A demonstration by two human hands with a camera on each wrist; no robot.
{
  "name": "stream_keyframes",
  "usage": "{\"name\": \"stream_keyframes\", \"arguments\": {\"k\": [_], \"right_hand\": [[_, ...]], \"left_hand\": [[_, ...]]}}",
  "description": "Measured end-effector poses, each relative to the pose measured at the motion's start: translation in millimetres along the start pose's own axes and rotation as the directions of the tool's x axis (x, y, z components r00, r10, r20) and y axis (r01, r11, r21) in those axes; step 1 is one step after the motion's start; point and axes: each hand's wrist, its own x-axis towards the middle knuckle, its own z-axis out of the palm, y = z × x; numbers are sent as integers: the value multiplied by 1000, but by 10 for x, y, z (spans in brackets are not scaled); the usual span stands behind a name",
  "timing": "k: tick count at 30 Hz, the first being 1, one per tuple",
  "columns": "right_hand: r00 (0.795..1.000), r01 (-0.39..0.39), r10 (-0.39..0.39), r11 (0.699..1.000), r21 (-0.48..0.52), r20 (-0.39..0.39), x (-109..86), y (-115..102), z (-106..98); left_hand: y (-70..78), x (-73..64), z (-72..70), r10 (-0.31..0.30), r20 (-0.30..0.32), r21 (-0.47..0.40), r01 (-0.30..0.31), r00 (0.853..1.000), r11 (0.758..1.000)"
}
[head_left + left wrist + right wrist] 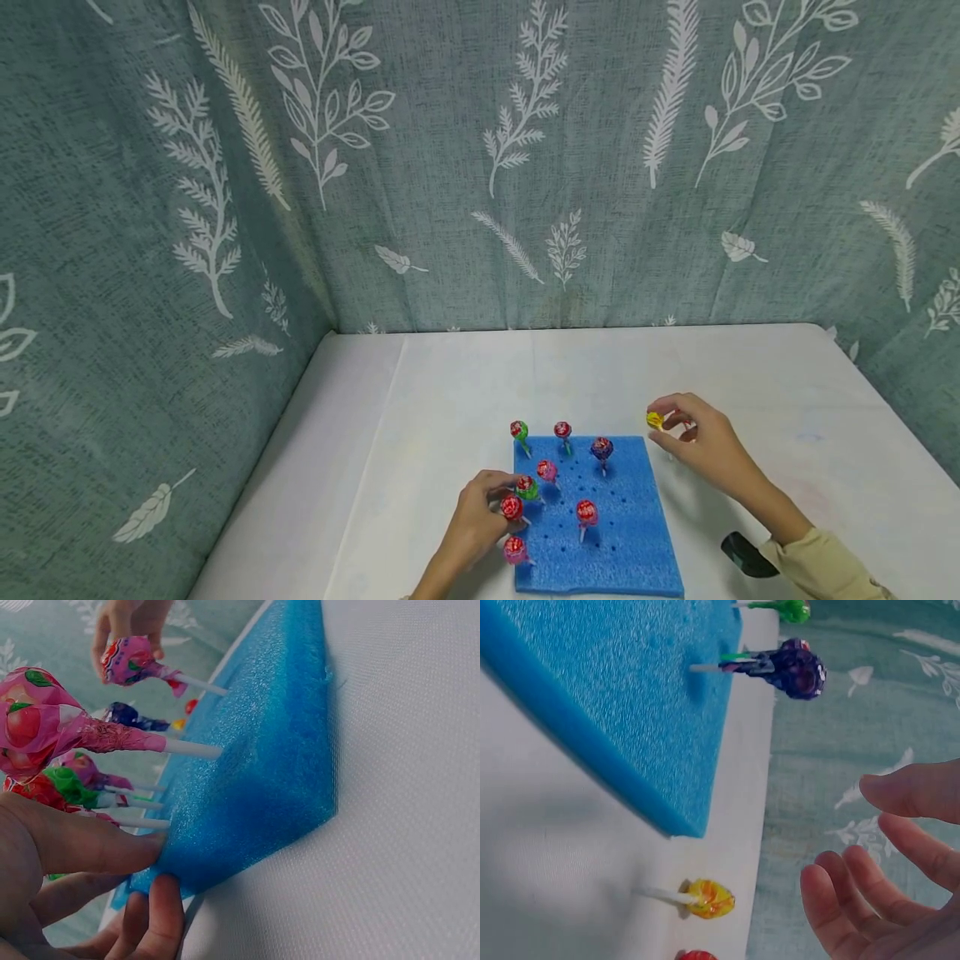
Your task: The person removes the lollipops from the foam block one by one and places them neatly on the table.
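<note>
A blue foam block (pixel 630 533) dotted with small holes holds several wrapped lollipops upright by their sticks. My left hand (pixel 476 512) rests at its left edge, thumb and fingertips against the foam, around a red lollipop (pixel 512 507). Close by stand a green-and-red lollipop (pixel 527 488) and a pink lollipop (pixel 34 724). My right hand (pixel 705 442) hovers beyond the block's far right corner, fingers loosely bent. Near it a yellow lollipop (pixel 710 898) lies on the table, apart from the fingers in the right wrist view. A red lollipop (pixel 697 955) is partly visible beside it.
A purple lollipop (pixel 602 448) stands near the block's far right corner, and another red lollipop (pixel 587 512) near its middle. The white table (pixel 420 400) meets a green leaf-patterned curtain (pixel 450 167) at the back. A dark object (pixel 748 554) sits by the right sleeve.
</note>
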Motion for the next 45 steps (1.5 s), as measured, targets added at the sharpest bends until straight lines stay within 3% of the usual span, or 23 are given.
{"name": "stream_keyframes", "arguments": {"k": [25,38,45], "right_hand": [[997,-26,18,994,104,78,-51,-197,140],[996,-5,-14,978,208,91,-53,-264,253],[997,-11,-6,980,196,82,-48,-273,342]], "left_hand": [[15,-3,-5,3,-2,13,-3,1000,1000],[9,-11,-9,1,-4,13,-1,1000,1000],[6,-11,-13,7,-6,10,-7,1000,1000]]}}
